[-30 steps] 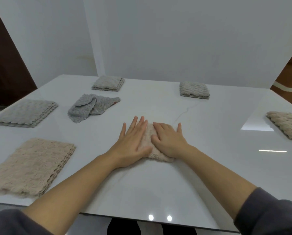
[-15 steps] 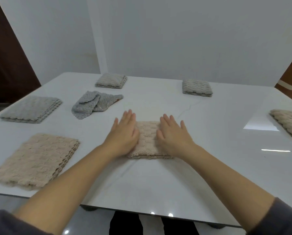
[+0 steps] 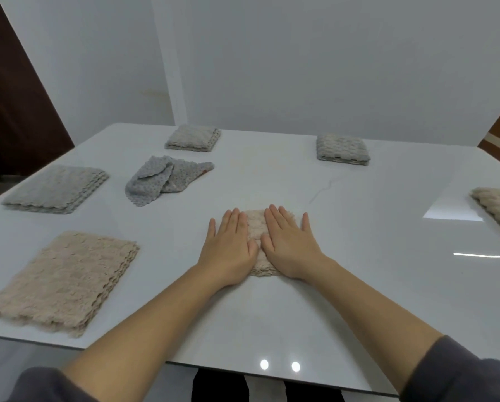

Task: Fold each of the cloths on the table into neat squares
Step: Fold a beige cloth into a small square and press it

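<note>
A small folded beige cloth point(image 3: 256, 227) lies in the middle of the white table point(image 3: 359, 271). My left hand point(image 3: 231, 248) presses flat on its left half and my right hand point(image 3: 289, 245) presses flat on its right half, fingers straight, thumbs nearly touching. Only a strip of the cloth shows between the hands. A crumpled grey cloth point(image 3: 163, 179) lies unfolded at the back left. A beige cloth point(image 3: 66, 278) folded into a large rectangle lies near the front left edge, and a grey one point(image 3: 57, 188) folded likewise lies beyond it.
Two small folded squares sit at the far side: a grey-beige square point(image 3: 193, 137) and a grey square point(image 3: 341, 149). Another beige cloth point(image 3: 498, 207) lies at the right edge, partly out of view. A white wall stands behind the table.
Both hands slid apart over the beige cloth, then came back together. They now lie side by side on it. The view has shifted a little.
</note>
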